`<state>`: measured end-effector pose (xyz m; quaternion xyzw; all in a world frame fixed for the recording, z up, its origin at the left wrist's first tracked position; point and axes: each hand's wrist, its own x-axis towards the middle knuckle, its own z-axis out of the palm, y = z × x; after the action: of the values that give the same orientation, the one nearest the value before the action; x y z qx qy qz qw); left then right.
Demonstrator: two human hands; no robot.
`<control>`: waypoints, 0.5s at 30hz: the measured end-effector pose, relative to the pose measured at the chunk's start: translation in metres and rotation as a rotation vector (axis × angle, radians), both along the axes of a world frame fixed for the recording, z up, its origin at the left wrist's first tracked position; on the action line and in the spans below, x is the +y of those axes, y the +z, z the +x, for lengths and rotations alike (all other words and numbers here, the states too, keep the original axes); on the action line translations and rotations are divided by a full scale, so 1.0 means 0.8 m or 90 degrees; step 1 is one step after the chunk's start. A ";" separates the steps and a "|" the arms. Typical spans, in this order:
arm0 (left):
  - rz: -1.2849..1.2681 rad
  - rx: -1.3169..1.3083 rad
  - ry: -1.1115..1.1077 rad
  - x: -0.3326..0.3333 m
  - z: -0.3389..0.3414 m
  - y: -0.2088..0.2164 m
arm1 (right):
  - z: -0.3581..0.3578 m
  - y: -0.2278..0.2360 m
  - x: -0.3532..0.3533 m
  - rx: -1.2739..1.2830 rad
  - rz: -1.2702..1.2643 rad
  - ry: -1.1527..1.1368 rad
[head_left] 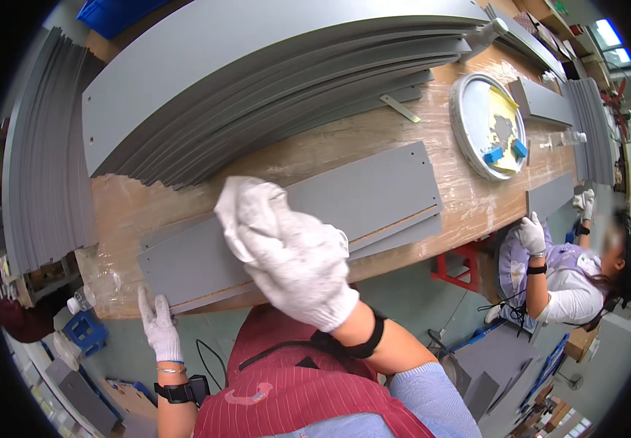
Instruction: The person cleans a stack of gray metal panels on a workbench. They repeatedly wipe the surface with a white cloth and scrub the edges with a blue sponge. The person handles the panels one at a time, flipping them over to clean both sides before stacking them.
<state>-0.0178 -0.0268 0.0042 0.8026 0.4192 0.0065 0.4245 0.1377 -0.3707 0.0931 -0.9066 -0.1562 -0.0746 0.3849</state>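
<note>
A long grey panel (359, 193) lies on the table before me, with a brown unfinished strip along its near edge and small holes at its ends. Part of another grey panel (403, 233) shows under it. My right hand (297, 270), in a white glove, is closed on a bunched white cloth (253, 208) over the panel's left half. At the panel's near left corner, my gloved left hand (159, 328) touches the edge with its fingers stretched out and apart. The cloth and right hand hide the panel's middle.
Behind the panel rises a large stack of grey boards (271, 80); another stack (45, 153) stands at left. A white round lid (468, 139) holds blue blocks (494, 155) and yellow sheet. A co-worker (563, 285) in white gloves handles a grey panel (549, 196) at right.
</note>
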 end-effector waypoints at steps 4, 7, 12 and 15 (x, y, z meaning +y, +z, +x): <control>-0.132 -0.047 0.071 -0.053 0.031 0.026 | -0.005 -0.073 0.091 -0.056 -0.111 0.198; -0.137 -0.078 0.091 -0.055 0.026 0.025 | 0.026 -0.055 0.031 -0.063 -0.157 0.105; -0.184 -0.137 0.124 -0.056 0.030 0.022 | 0.050 -0.082 -0.194 -0.113 -0.315 -0.272; -0.232 -0.140 0.144 -0.058 0.036 0.032 | 0.038 -0.082 -0.318 0.152 -0.208 -0.487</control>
<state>0.0108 -0.0732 0.0298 0.6549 0.4519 0.0656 0.6022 0.1680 -0.6250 0.0275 -0.9503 0.2272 -0.0811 0.1966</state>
